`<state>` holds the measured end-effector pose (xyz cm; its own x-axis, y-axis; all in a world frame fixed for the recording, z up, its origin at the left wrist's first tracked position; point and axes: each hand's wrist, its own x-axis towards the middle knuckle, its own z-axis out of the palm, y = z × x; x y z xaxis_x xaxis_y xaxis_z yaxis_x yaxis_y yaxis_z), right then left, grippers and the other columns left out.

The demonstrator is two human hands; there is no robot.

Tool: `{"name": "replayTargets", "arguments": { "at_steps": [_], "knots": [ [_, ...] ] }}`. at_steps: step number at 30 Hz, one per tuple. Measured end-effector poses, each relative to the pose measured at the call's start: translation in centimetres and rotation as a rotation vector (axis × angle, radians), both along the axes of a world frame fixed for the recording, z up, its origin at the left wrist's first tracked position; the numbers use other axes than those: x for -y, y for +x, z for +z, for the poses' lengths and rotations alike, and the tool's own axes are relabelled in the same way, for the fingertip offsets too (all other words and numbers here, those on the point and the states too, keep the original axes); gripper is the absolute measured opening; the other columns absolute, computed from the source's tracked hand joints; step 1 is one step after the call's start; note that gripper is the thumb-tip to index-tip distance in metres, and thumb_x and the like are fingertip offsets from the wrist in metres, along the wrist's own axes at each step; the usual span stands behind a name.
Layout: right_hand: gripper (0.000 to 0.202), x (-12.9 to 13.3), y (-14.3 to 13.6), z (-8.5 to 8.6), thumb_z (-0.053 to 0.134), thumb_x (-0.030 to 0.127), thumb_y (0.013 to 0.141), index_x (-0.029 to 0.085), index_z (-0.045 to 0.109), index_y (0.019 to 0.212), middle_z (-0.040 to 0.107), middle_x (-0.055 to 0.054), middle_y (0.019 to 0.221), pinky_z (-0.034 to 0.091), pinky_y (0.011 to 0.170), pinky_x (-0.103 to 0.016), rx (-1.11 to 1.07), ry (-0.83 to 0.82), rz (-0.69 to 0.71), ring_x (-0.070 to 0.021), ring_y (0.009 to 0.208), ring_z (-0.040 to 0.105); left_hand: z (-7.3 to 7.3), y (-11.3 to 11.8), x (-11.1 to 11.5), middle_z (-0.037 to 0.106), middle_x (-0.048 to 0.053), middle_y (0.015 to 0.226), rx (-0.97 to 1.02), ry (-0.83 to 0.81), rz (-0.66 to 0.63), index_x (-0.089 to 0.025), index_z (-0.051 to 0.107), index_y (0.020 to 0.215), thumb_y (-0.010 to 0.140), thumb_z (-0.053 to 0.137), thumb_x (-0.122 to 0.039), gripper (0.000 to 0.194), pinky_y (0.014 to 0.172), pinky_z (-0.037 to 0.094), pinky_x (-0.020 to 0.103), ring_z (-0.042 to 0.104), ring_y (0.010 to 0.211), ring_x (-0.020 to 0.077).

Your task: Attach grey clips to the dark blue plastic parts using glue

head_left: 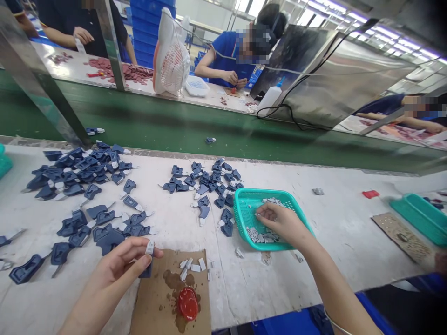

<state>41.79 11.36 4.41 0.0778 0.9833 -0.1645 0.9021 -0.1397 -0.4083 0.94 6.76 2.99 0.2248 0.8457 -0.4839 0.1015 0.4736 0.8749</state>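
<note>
My left hand [122, 265] pinches a dark blue plastic part [146, 269] with a light grey tip [150, 247], held upright by the left edge of a cardboard sheet [150, 307]. Over a green basket [300, 209], my right hand [275, 221] has its thumb and fingers pinched together, with a small grey piece [257, 214] seeming to show at the fingertips. Small grey plastic pieces [260, 236] lie in that basket. On the cardboard are several more pale pieces [195, 267] and a red cap-like dish [187, 303], with wet stains around it.
Blue parts form piles at the left [84, 167] and centre [209, 179]. A green belt [157, 125] runs behind the table, with a metal post [66, 107] at left. Another green basket [419, 216] and cardboard [401, 237] are at right. People work across the belt.
</note>
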Motion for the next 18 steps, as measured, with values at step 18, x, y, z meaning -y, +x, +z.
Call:
{"name": "replayTargets", "arguments": {
  "at_steps": [18],
  "knots": [
    [0.03,0.5,1.5,-0.8,0.051,0.038,0.085,0.02,0.07,0.1,0.073,-0.01,0.099,0.055,0.071,-0.038,0.04,0.148,-0.059,-0.0242,0.079,0.067,1.2,0.2,-1.9,0.066,0.004,0.087,-0.058,0.068,-0.117,-0.029,0.062,0.096,0.087,0.053,-0.055,0.03,0.063,0.047,0.028,0.06,0.08,0.0225]
  ]
}}
